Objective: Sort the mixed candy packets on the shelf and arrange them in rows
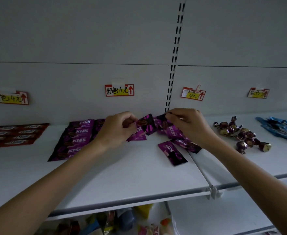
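Against the back edge of the shelf (122, 175), close to the slotted post (170, 85), a loose pile (173, 131) of purple packets lies jumbled. Above it the left hand (117, 128) has its fingers curled and pinches one end of a packet (147, 124) raised off the pile. The right hand (186, 122) is curled too and pinches a dark packet end just beside it. Whether that is the same packet or a second one I cannot tell, since the two overlap.

Toward the left, a row (75, 139) of purple packets lies flat and overlapped, running from the back edge toward the front. One stray (172, 152) lies alone, nearer the front edge.

These packets look light, thin and limp. Their slick film would probably slide under a flat press, so a pinch at the crimped end seal should hold best. The sweet inside likely stiffens the middle.

Red packets (15, 134) sit at the left end; foil sweets (241, 133) and blue packets (281, 128) lie at the right.
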